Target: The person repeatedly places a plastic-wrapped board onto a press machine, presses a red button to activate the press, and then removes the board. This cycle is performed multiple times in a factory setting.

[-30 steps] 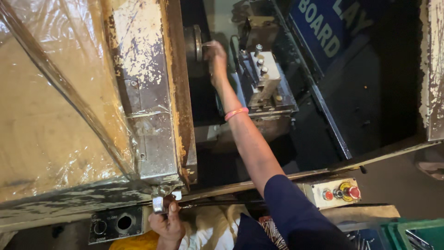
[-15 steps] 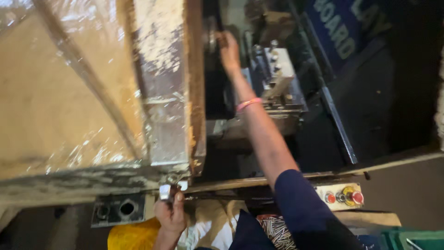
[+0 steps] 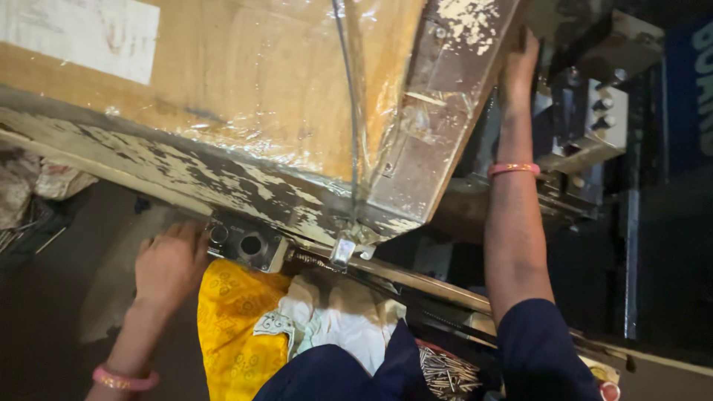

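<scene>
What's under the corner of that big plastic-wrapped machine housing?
A metal latch and small switch box, which the left hand touches. Yellow cloth lies below; anything deeper is covered.

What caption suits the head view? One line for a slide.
Right hand reaches into a worn machine; left hand rests by its black button panel.

Two hands in view: left hand (image 3: 169,261), right hand (image 3: 520,63). Two pink bangles, one per wrist (image 3: 122,379) (image 3: 512,169). Two round sockets in one metal plate (image 3: 243,243). One yellow patterned cloth (image 3: 236,327). One heap of nails (image 3: 445,371), number indeterminable.
</scene>
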